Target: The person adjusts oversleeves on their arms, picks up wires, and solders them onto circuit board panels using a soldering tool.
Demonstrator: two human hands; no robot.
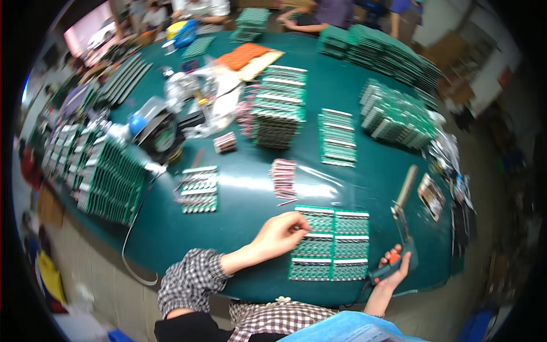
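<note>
In front of me lies a panel of green circuit boards [333, 246] in two columns, with white strips and dark rows of parts. My left hand [280, 234] is at its upper left edge, fingers pinched together; whatever is between them is too small to make out. To the right of the panel, my right hand [393, 269] grips the teal handle of a soldering gun [409, 256] with an orange trigger. The gun's metal front end points away from me. Beyond the panel sits a bundle of short red and white wires [284, 179].
A smaller board panel with wires [200, 190] lies to the left. Tall board stacks stand at the far left [108, 176], middle [279, 108] and right [396, 117]. A single panel [338, 137] lies between stacks. People sit across the green table [245, 256].
</note>
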